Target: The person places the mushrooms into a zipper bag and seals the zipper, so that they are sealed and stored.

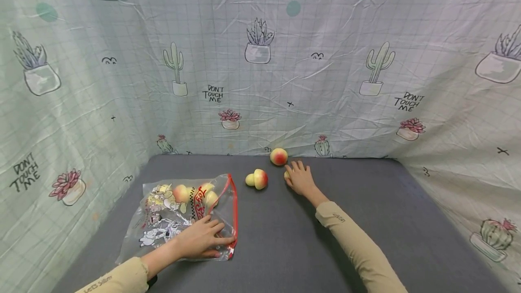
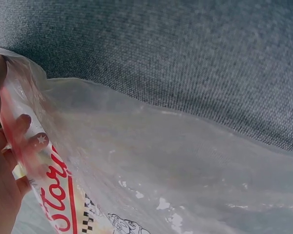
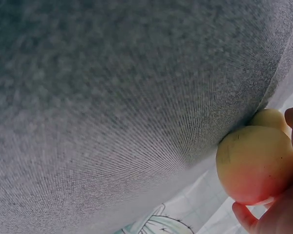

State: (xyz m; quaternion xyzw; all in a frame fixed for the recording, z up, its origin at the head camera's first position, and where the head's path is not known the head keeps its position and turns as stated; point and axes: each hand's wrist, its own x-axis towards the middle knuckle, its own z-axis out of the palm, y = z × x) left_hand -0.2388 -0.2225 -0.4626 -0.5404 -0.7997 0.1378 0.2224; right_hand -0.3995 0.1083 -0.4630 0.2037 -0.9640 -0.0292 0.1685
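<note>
The right hand (image 1: pixel 301 181) curls its fingers round a yellow-and-red toy (image 3: pixel 256 163), in the centre of the head view, a little right of the middle; only a small part of it shows from above. A pale knob lies behind it in the right wrist view, and one cannot tell if it is the toy's own stem. Just to the left is a mushroom-shaped toy (image 1: pixel 257 179), its long axis running left to right, stem to the left; the right hand is nearer to it. A round toy (image 1: pixel 278 157) sits just above, near the patterned cloth (image 1: pixel 260 98).

At lower left, the clear zip bag (image 1: pixel 234 207) lies flat with several toys (image 1: pixel 181 193) inside. Its red edge faces right, towards the right hand. The left hand (image 1: pixel 199 238) is at this edge; whether it pinches the film, one cannot tell.
</note>
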